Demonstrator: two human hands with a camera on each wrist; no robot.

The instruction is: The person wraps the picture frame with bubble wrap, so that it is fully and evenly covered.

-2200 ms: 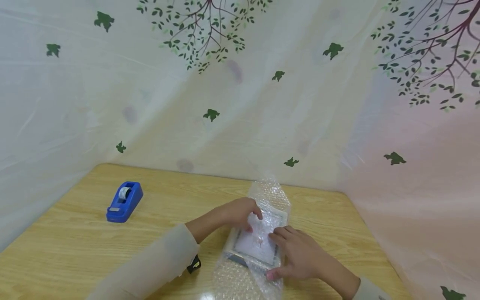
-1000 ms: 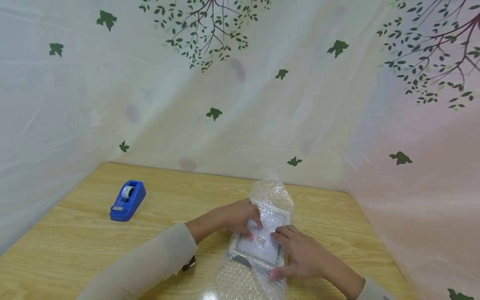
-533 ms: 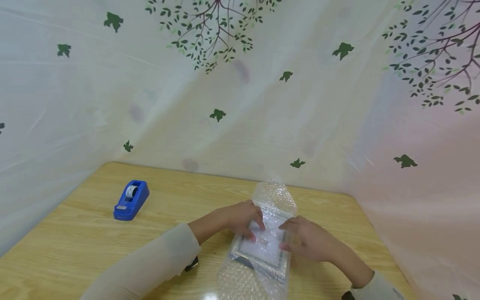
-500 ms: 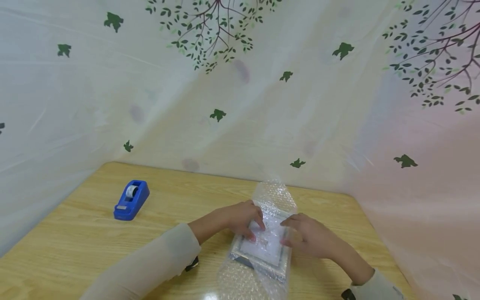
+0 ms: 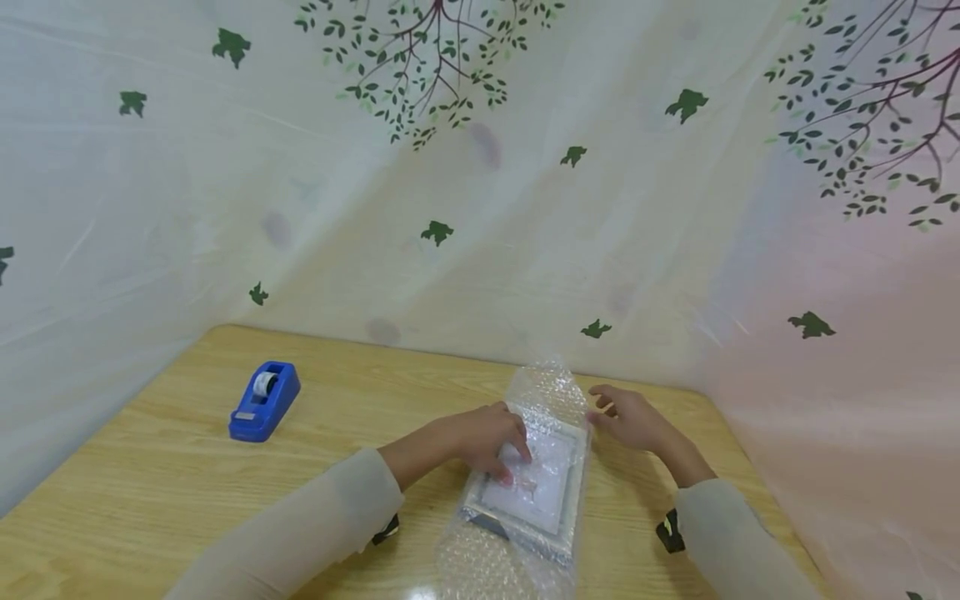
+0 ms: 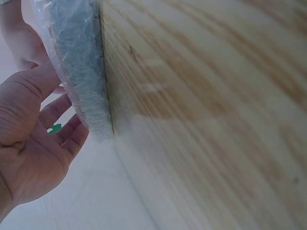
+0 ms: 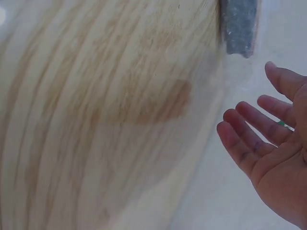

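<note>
A picture frame (image 5: 553,521) with a pale picture lies on the table, wrapped in clear bubble wrap (image 5: 480,558). My left hand (image 5: 487,437) rests on top of it, thumb and fingertips pressing the wrapped face. In the left wrist view, that left hand (image 6: 38,124) has its fingers lightly bent along the wrapped frame (image 6: 79,62). My right hand (image 5: 628,419) is by the frame's far right corner, thumb close to the wrap's edge. The right wrist view has this right hand (image 7: 268,139) with loose, spread fingers, nothing in them, below the wrapped frame's end (image 7: 239,28).
A blue tape dispenser (image 5: 264,402) with a roll of tape stands at the left of the wooden table (image 5: 360,375). Behind the table hangs a pale curtain (image 5: 495,275) with printed leaves and branches. Loose bubble wrap extends past the frame's near and far ends.
My right hand has let go of the frame's near right side and moved away from me to its far right corner. My left hand stays on the wrapped face. The view has shifted slightly.
</note>
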